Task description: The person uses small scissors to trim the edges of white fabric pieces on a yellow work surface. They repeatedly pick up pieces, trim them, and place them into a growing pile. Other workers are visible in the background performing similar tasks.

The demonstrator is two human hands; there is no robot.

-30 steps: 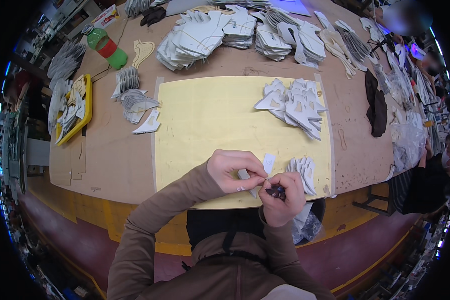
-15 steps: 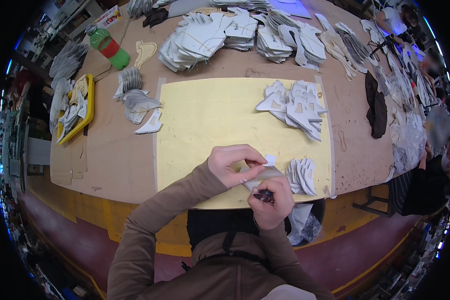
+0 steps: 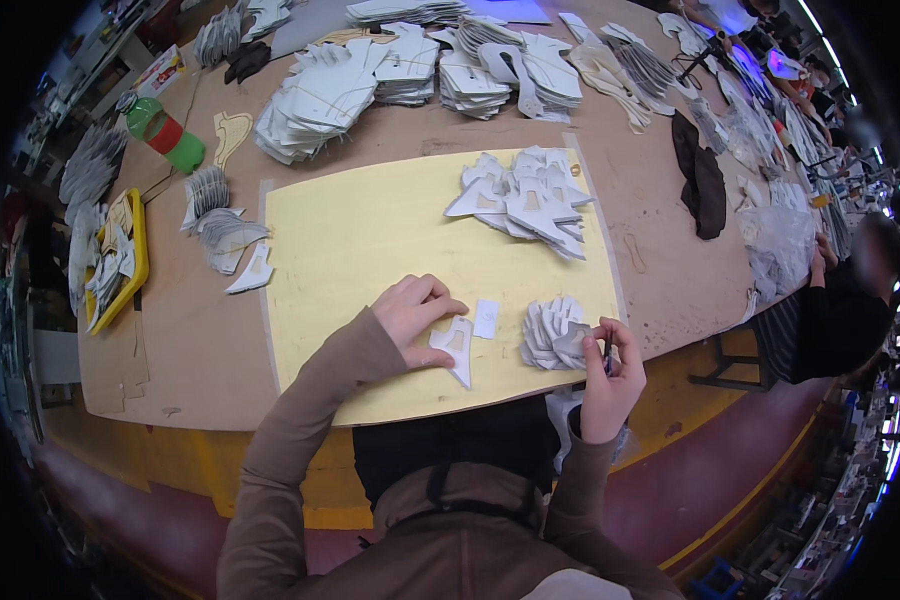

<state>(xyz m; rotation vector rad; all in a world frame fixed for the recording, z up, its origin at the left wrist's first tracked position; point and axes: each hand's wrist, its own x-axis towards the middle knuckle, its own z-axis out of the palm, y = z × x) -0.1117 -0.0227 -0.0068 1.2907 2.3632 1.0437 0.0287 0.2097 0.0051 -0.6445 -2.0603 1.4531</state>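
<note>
Pressing down with spread fingers, the left hand pins a pale grey cut piece flat on the yellow cutting mat; its fingertips rest on the piece's left edge, and nothing is gripped between them. That piece is a narrow, pointed shape whose long axis runs from upper left down to lower right, the tip aiming toward the near table edge. Just to its upper right lies a small white rectangular slip, apart from the piece and untouched. The right hand sits well to the right, off the pinned piece, with thumb and fingers pinched together around a small dark tool; what kind of tool it is cannot be told. That hand touches or nearly touches the right side of a fanned stack of grey pieces, which lies between the two hands. So the pinned piece is under the left hand and to the left of the right hand, with the fanned stack in the way between. Farther up the mat rests a loose heap of similar pieces, and beyond it on the brown table more bundled stacks, a green bottle and a yellow tray
</note>
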